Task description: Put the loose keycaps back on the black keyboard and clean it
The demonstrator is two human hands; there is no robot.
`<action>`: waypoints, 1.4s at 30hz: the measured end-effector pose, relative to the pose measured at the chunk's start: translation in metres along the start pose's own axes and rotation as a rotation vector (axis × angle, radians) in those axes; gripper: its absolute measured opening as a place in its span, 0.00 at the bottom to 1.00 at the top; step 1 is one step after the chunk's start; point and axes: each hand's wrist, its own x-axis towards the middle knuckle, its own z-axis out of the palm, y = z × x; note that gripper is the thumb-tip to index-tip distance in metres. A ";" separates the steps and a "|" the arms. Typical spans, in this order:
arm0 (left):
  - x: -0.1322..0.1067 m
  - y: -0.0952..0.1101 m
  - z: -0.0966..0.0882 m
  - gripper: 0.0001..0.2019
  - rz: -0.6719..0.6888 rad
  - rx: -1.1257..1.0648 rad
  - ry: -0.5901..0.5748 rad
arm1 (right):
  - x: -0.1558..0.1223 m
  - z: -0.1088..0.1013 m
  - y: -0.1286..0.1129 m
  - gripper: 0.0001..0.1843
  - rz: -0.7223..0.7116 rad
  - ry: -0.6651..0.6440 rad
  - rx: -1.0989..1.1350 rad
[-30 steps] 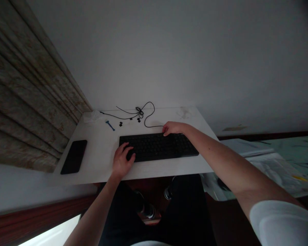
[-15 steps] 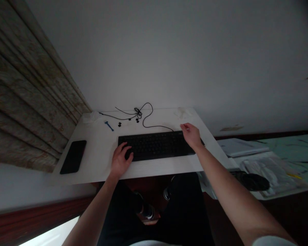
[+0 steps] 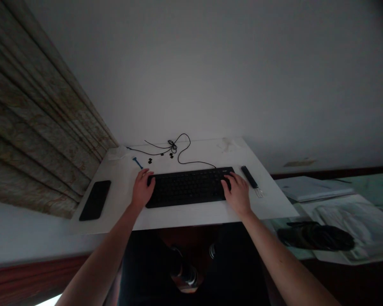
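A black corded keyboard lies on the white table, its rows of keys facing up. My left hand is closed around its left end, with the thumb over the top. At the right end, my right hand grips it too, thumb on the key side and fingers along the far right corner. To the right of that hand lies a puller with a black handle and wire loops. Several small black keycaps sit behind the keyboard, near a small blue brush.
The keyboard's black cable winds to a tied bundle at the wall. A dark phone lies at the table's left, below clear plastic and a curtain. Papers and a black pouch are beyond the right edge.
My right hand has come down from above the keyboard's right part to its right end, uncovering the puller. My left hand has shifted from the keys to the left end. The view has tilted slightly.
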 end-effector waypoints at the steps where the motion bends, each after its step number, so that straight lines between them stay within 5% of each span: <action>1: 0.018 -0.004 0.000 0.13 -0.032 0.029 0.018 | 0.000 0.000 0.000 0.25 -0.001 -0.010 -0.016; 7: 0.099 -0.017 0.013 0.07 -0.262 0.149 -0.220 | 0.002 -0.002 -0.004 0.26 0.031 -0.024 -0.080; 16: 0.110 -0.013 0.014 0.07 -0.332 -0.073 -0.151 | 0.002 -0.003 -0.007 0.26 0.068 -0.027 -0.076; 22: 0.077 0.029 0.018 0.03 -0.501 -0.580 -0.015 | 0.001 -0.002 -0.004 0.25 0.042 -0.008 -0.042; 24: 0.054 0.053 0.020 0.04 -0.673 -1.197 -0.060 | 0.001 -0.002 -0.004 0.25 0.036 0.000 -0.027; 27: 0.021 0.090 0.020 0.06 -0.756 -1.536 -0.109 | 0.001 -0.001 -0.004 0.25 0.032 0.009 -0.014; 35: -0.026 0.140 0.016 0.10 -0.775 -1.736 -0.230 | 0.000 -0.014 -0.018 0.19 0.051 0.094 0.143; 39: -0.041 0.148 0.018 0.13 -0.695 -1.704 -0.294 | -0.005 -0.027 -0.066 0.17 0.193 0.108 0.497; 42: -0.052 0.151 0.024 0.13 -0.579 -1.542 -0.274 | -0.011 -0.038 -0.116 0.20 0.388 -0.096 0.902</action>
